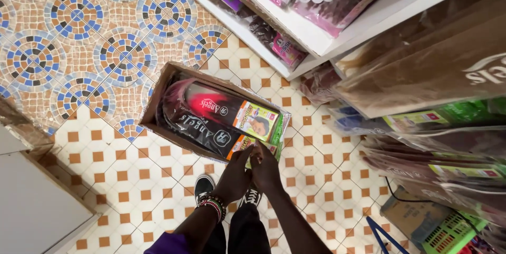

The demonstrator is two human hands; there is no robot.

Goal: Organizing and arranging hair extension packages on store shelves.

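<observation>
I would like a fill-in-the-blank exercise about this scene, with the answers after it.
1. The cardboard box stands on the tiled ____.
2. The left hand and right hand both reach into the ____.
3. A beaded bracelet is on the ____ wrist.
4. The packs in the box lie ____ a clear plastic wrap.

Answers: floor; box; left; under

Both hands (pixel 252 172) at the cardboard box (pixel 158 96) of packaged hair (pixel 211 119).
</observation>
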